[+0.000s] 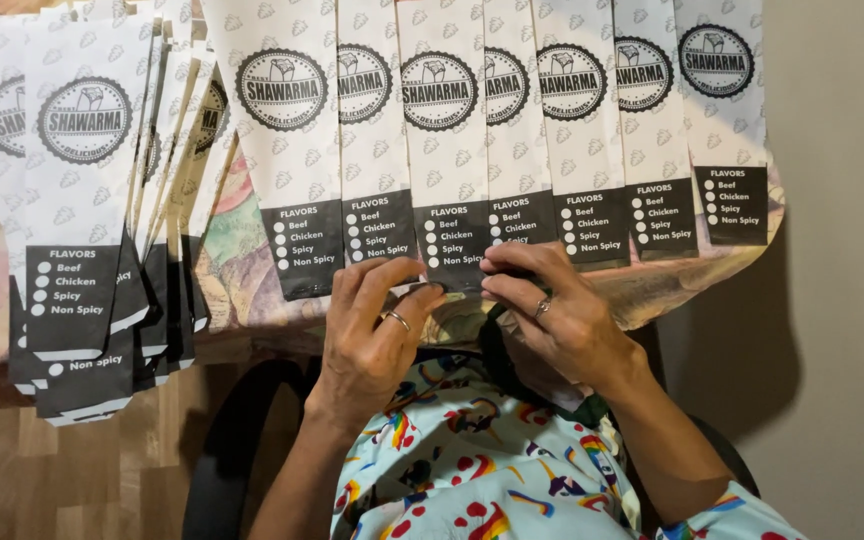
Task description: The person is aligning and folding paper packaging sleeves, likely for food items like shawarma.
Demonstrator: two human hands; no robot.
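- Where the view starts, nearest the camera, a patterned garment (472,480) with bright rainbow shapes on pale blue covers the person's lap, and a dark chair (227,450) edge shows beside it over a wooden floor (72,480).
- Just beyond, the left hand (372,340), a ring on one finger, reaches up to the bottom edge of a paper sleeve (449,150); its fingers (377,280) are curled narrow and pinch the dark lower band of that sleeve.
- Beside it, the right hand (562,315), also ringed, meets the same bottom edge from the other side; its fingers (527,260) are bent close together and press on the dark band, nearly touching the left hand's fingertips.
- That paper sleeve lies flat at the near edge of the surface (242,270), which has a marbled cloth of pink, green and cream; the sleeve's dark end hangs just over the edge.
- It sits in the middle of a row of sleeves (592,130), all white with a round dark emblem and a dark panel with tick circles, overlapping one another side by side across the surface.
- Further left, a thicker stack of sleeves (82,200) fans out, with their dark ends sticking past the surface edge.
- To the far right, a plain grey wall (842,250) stands behind.
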